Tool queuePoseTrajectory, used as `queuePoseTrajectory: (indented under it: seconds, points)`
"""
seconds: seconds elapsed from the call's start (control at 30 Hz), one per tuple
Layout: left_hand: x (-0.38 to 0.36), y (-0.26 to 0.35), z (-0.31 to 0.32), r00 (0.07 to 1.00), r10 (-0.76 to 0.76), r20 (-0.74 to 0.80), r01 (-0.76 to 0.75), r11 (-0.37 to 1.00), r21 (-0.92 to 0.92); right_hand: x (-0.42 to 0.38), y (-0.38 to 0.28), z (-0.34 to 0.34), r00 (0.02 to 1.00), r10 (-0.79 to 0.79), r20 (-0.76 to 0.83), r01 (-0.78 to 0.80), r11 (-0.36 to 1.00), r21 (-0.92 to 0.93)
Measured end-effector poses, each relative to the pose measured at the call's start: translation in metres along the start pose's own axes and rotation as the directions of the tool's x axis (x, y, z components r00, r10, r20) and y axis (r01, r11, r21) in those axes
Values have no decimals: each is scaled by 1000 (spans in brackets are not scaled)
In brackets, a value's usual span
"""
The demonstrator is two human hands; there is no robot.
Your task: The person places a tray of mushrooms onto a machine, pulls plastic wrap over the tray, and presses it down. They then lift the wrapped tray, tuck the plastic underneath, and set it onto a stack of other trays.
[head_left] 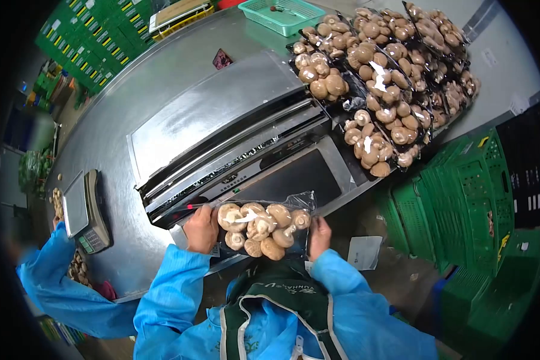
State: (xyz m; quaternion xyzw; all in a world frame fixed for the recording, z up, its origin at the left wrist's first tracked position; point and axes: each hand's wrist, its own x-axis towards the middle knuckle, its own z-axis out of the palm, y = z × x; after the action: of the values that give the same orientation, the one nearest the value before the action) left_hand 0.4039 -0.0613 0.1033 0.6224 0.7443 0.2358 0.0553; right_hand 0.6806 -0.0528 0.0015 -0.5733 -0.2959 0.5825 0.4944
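A film-wrapped black tray of shiitake mushrooms (260,227) is held in front of my body, at the front edge of the wrapping machine (246,165). My left hand (201,230) grips its left end, fingers curled around the edge. At the opposite end, my right hand (320,237) holds the film and tray side, with its fingers partly hidden. Loose clear film stands up at the tray's upper right corner. Just beyond the tray lies the machine's dark plate (300,180).
Wrapped mushroom packs (390,84) are piled on the right of the steel table (117,132). A scale (87,210) stands left, beside a co-worker's blue sleeve (66,282). A turquoise basket (282,17) sits at the back. Green crates (450,198) are stacked at right.
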Motion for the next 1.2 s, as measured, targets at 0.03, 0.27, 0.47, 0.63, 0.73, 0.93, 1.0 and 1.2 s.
queuePoseTrajectory:
  seconds: [0.03,0.27,0.47,0.63,0.73,0.93,1.0,1.2]
  points:
    - [0,2,4,999,25,33,-25,1000,-1,-9,-8,15,967,222,122,-251,901,352]
    - [-65,28,-7,900,-337,276,408,435,-802,-56,-54,54,434,328,839,-867,407,289]
    - [-112,63,-60,911,-96,400,253,-635,-730,-101,-120,38,32,398,917,-854,487,-182]
    - [-90,34,-87,931,-297,213,170,-165,-972,-105,-152,41,-133,516,846,-748,509,-427]
    - [-94,47,-68,984,136,114,167,-487,-858,-108,-158,46,-192,557,808,-693,506,-514]
    - [-83,87,-129,589,591,551,793,-293,-534,-63,-162,50,-22,493,870,106,866,-488]
    - [-90,88,-119,598,659,456,763,-294,-576,-42,-204,58,571,284,770,59,922,-383]
    - [-85,100,-74,390,760,520,872,-124,-473,-96,-239,128,-488,149,860,428,899,87]
